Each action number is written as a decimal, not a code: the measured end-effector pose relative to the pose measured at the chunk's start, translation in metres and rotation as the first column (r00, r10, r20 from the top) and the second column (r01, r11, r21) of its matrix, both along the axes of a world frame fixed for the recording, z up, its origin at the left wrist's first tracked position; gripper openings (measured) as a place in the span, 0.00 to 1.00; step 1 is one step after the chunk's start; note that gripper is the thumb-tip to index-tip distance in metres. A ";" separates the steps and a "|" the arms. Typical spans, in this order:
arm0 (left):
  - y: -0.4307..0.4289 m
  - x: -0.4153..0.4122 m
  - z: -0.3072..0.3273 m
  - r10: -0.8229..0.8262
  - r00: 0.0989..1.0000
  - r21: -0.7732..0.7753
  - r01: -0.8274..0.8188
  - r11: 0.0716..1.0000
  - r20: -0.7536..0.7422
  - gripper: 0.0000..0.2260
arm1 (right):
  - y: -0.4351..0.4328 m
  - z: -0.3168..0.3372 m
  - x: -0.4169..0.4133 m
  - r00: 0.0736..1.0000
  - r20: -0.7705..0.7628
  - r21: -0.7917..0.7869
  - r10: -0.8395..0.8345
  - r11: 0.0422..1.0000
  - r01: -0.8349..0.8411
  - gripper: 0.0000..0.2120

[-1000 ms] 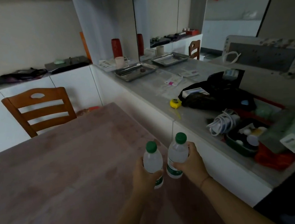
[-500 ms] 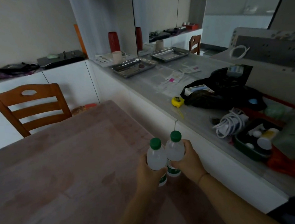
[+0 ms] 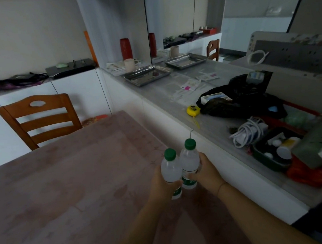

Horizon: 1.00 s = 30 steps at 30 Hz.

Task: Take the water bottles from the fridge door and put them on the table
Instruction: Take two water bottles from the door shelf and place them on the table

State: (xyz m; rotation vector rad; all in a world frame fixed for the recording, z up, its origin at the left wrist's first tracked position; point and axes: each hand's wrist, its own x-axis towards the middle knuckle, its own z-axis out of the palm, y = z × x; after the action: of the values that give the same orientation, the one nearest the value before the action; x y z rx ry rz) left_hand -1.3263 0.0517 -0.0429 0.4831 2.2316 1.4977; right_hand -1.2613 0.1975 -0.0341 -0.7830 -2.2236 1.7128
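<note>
Two clear water bottles with green caps stand upright side by side over the right edge of the brown table (image 3: pixel 68 188). My left hand (image 3: pixel 162 186) is shut on the left bottle (image 3: pixel 170 169). My right hand (image 3: pixel 207 172) is shut on the right bottle (image 3: pixel 189 162). The bottles touch each other. Their bases are hidden by my hands, so I cannot tell whether they rest on the tabletop. The fridge is out of view.
A wooden chair (image 3: pixel 39 119) stands at the table's far side. Just right of the table runs a white counter (image 3: pixel 210 117) with metal trays (image 3: pixel 147 75), a yellow tape measure (image 3: pixel 193 110), a black bag (image 3: pixel 240 99), a coiled white cable (image 3: pixel 248 131) and boxes.
Both hands moved the bottles together until they touch, and slightly forward over the table edge. The camera tilted a little, shifting the scene.
</note>
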 end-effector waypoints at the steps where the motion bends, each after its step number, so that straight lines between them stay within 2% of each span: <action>1: -0.001 0.002 0.003 -0.004 1.000 0.009 0.004 1.000 0.000 0.28 | 0.000 0.001 0.005 1.000 -0.003 -0.027 0.006 1.000 -0.006 0.35; 3: -0.005 0.008 0.008 -0.002 1.000 0.013 0.002 1.000 0.006 0.29 | -0.001 0.003 0.017 1.000 -0.013 -0.030 0.014 0.999 -0.014 0.38; 5: -0.010 0.016 0.015 0.033 0.999 -0.009 -0.032 0.999 0.043 0.35 | -0.001 0.006 0.030 1.000 -0.007 -0.018 0.005 1.000 -0.005 0.39; 9: -0.023 0.041 0.028 0.116 0.993 -0.048 -0.115 0.992 0.010 0.44 | -0.002 0.011 0.060 0.999 -0.028 0.013 -0.015 1.000 0.016 0.43; 14: -0.040 0.090 0.058 0.141 0.989 0.011 -0.141 0.990 -0.052 0.40 | -0.010 0.034 0.107 0.994 -0.087 0.016 -0.064 0.998 0.066 0.43; 20: -0.060 0.147 0.081 0.131 0.982 0.161 -0.109 0.981 -0.133 0.34 | -0.028 0.061 0.161 0.974 -0.198 0.014 -0.113 0.993 0.118 0.42; 26: -0.079 0.178 0.093 0.030 0.981 0.169 0.003 0.986 -0.189 0.30 | -0.057 0.082 0.212 0.957 -0.243 0.017 -0.156 0.986 0.165 0.42; 30: -0.090 0.191 0.094 -0.056 0.984 0.206 0.091 0.974 -0.170 0.27 | -0.080 0.098 0.246 0.945 -0.254 0.037 -0.205 0.974 0.222 0.43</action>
State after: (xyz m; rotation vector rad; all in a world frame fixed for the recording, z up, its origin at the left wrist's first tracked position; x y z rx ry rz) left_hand -1.1348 -0.0388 0.0510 0.7726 2.1551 1.7231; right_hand -1.0153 0.1170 0.0639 -0.7200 -1.9399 1.5352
